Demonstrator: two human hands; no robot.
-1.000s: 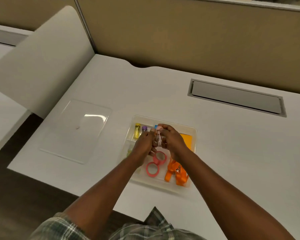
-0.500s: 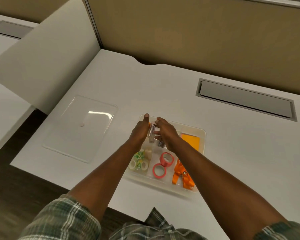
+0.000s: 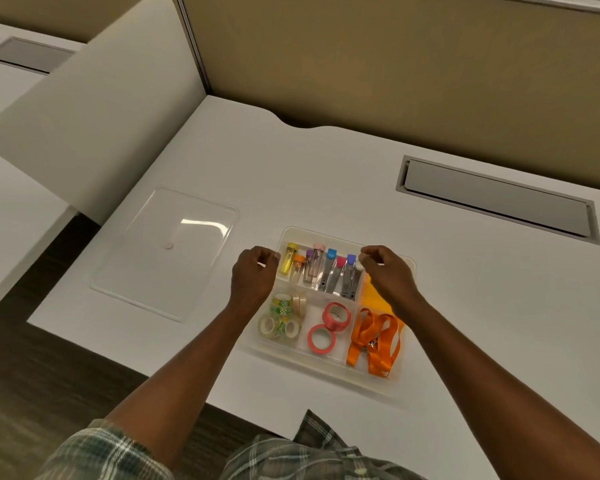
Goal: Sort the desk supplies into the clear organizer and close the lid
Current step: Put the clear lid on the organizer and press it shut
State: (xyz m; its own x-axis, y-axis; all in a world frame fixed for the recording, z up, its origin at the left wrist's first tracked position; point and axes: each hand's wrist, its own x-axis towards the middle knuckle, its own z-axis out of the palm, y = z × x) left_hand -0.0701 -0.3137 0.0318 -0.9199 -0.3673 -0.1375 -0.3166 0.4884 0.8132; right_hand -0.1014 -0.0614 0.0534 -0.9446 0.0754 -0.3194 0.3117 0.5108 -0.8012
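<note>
The clear organizer [image 3: 321,375] sits on the white desk, lid off. Its back row holds small vials [image 3: 303,263] with yellow, orange, purple and pink caps, then metal cases [image 3: 340,277] with blue, pink and purple caps. The front compartments hold patterned tape rolls [image 3: 283,318], two pink tape rolls [image 3: 328,325] and an orange lanyard [image 3: 374,341], with an orange pad [image 3: 373,296] behind it. My left hand [image 3: 253,280] hovers at the organizer's left rim and my right hand [image 3: 387,273] over its back right. The fingers of both curl in, and neither holds anything. The clear lid [image 3: 163,252] lies flat to the left.
A grey cable hatch [image 3: 496,202] is set in the desk at the back right. A white divider panel [image 3: 94,116] stands at the left and a tan partition wall [image 3: 395,64] along the back. The desk's front edge is close to my body.
The clear vial that both hands held together over the tray is now in the back row. My hands have let go and moved apart to either side.
</note>
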